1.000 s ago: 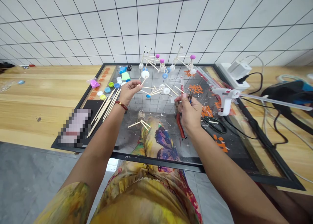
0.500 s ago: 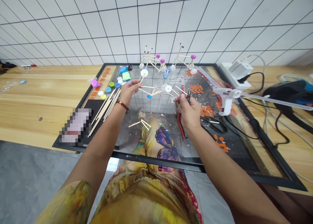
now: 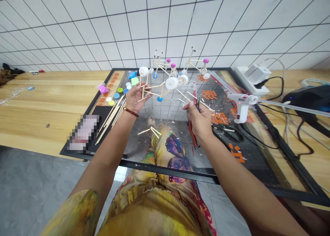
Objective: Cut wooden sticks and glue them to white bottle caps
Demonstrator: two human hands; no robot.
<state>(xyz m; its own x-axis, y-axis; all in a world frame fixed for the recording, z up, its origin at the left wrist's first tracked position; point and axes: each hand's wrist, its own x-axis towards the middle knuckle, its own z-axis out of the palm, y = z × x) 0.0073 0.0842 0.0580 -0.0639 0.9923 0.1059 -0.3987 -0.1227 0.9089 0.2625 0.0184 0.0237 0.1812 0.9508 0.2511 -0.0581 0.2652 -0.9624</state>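
Note:
My left hand [image 3: 137, 97] has its fingers closed round the frame of a small tricycle model [image 3: 152, 87] made of thin wooden sticks. It has white disc wheels and a blue disc low on the frame, and it is held tilted above the glass. My right hand [image 3: 199, 117] is shut on a small pointed tool [image 3: 198, 103] with dark tips and a bit of blue; its exact kind is mostly hidden by the fingers. Cut sticks [image 3: 192, 97] lie beside that hand. Red-handled pliers [image 3: 191, 134] rest just under it.
Finished stick models [image 3: 190, 62] stand at the back by the tiled wall. Long sticks [image 3: 111, 119] and coloured clay tubs [image 3: 117, 95] are on the left. A white glue gun [image 3: 241, 107], scissors [image 3: 230, 132] and cables are on the right. Short sticks [image 3: 152, 131] lie in front.
My left hand has turned the tricycle model and lifted it slightly, so its white wheels show larger. The right hand stays in nearly the same place with its tool.

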